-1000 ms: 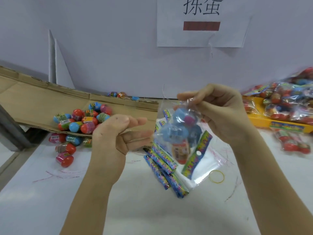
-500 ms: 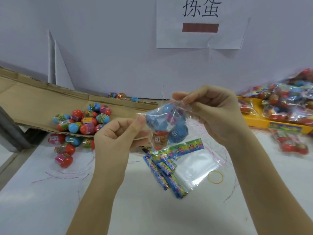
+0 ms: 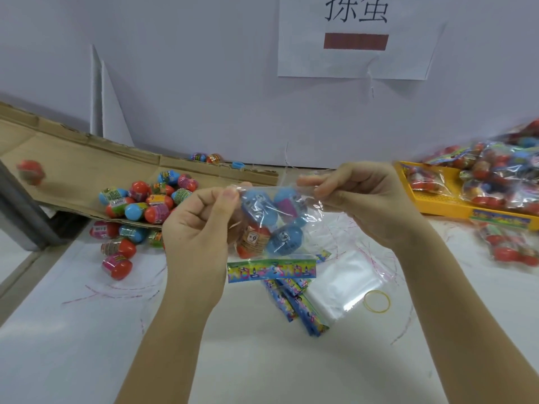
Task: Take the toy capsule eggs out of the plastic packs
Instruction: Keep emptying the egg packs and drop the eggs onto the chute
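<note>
While the left hand [image 3: 198, 231] and right hand [image 3: 370, 202] each pinch the top edge of the plastic pack [image 3: 309, 212], held above the empty bags [image 3: 344, 284], its film looks thin and slippery. The hard capsule eggs [image 3: 284, 239] inside seem light and likely to roll.

Wall: plain pale wall [image 3: 204, 83] fills the upper frame, evenly lit.
Sign: white paper sheet [image 3: 408, 62], upper right, dark characters above a brownish-red bar.
Worktop: white worktop [image 3: 73, 345] across the lower frame, faint red scribbles.
Left edge: slanting grey bar [image 3: 20, 217].
</note>
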